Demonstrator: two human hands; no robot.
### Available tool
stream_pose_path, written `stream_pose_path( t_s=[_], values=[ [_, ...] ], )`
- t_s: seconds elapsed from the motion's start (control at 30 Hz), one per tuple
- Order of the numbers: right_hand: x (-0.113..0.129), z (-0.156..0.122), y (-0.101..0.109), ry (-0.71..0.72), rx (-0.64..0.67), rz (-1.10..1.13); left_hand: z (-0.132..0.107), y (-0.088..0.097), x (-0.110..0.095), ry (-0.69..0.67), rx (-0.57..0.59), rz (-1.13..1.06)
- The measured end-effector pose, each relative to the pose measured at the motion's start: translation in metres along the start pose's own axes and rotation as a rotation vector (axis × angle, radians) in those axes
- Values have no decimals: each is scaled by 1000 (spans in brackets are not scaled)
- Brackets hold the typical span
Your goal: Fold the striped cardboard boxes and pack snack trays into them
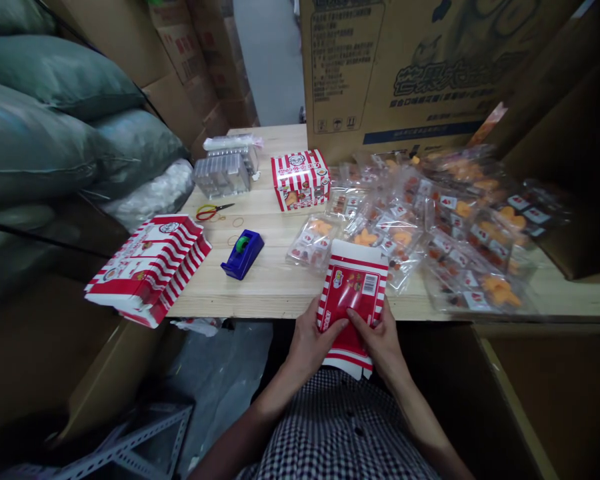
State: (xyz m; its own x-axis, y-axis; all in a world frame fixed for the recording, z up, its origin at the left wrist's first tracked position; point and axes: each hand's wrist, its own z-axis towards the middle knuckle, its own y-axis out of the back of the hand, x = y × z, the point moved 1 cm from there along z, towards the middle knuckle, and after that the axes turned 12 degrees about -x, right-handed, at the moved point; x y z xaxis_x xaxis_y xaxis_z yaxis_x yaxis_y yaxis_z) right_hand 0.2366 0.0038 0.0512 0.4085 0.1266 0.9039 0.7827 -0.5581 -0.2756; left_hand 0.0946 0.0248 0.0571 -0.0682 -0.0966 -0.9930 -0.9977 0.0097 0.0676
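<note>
- From my end, I read the left hand (307,340) as closed on the 9 o'clock edge of a flat-looking red-and-white striped carton (349,300), and the right hand (386,340) as gripping its 3 o'clock edge; neither was nearer.
- Its long axis ran roughly 6 to 12, the far end tipped slightly toward 1, with the barcode (369,285) facing up.
- From there, I had the clear plastic packets (490,240) at 1 to 2 o'clock, nearer the right hand.
- The striped carton stack (145,267) sat between 9 and 10, nearer the left; an erected striped box (301,180) stood near 11.
</note>
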Motion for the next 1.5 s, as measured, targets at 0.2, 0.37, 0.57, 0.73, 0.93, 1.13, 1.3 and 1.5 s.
stream_pose_path(
  t_s=[0.2, 0.37, 0.57, 0.73, 0.93, 1.13, 1.3, 1.5],
  values=[
    [7, 4, 14, -260, 67, 43, 5, 5, 3, 157, 87, -166],
    [4, 18, 23, -204, 105, 57, -1, 11, 2, 266, 135, -253],
    [-20, 24, 21, -208, 101, 66, 16, 22, 10, 225, 180, -338],
    [-25, 17, 27, -192, 202, 10, 35, 32, 15, 236, 131, -415],
    [-25, 18, 31, -193, 264, -47, 37, 37, 1, 86, 122, -350],
    [-26, 6, 26, -311, 341, 6, 39, 41, -7, 45, 98, -401],
    [-21, 8, 27, -373, 377, 20, 41, 40, 0, 113, 36, -389],
    [-25, 2, 40, -440, 461, -64, 39, 47, 28, 286, 48, -368]
  ],
)
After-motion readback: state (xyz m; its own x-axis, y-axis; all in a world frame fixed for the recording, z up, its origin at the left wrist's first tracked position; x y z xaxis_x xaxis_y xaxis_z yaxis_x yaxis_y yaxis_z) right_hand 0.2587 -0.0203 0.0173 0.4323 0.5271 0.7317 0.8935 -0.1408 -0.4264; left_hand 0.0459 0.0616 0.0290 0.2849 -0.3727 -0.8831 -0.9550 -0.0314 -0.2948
